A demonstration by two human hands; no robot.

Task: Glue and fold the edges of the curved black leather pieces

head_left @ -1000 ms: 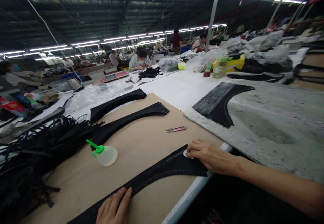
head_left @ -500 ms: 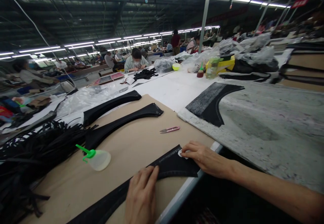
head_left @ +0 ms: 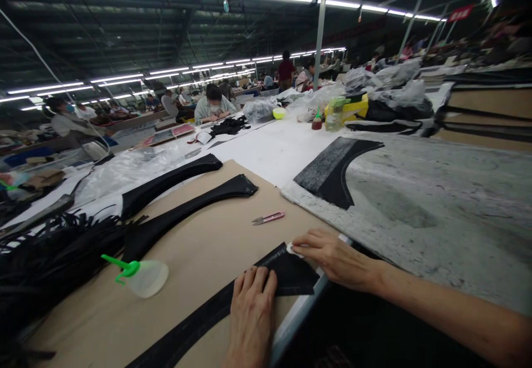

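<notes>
Black curved piece lying flat on tan sheet, wide end reaching the pale edge of the worktop, narrow part running toward the bottom of view. Small white pad at upper corner of wide end, mostly hidden by fingertips. Right grip pinching the white pad, forearm coming in from the right. Left grip palm-down across the black curved piece, just beside the wide end, fingers slightly spread and resting on it.

Beyond, on tan sheet: snips with pink handle, blades pointing left; squeeze bottle with green spout, tipped on its side; two more black curved shapes, near each other. Far left, heap of black strips. To the right, grey stained board, with black piece with grey band lying on its near left corner. Further back: dark red bottle, clear container, yellow tray, plastic bags. Behind, co-worker bent over the worktop.
</notes>
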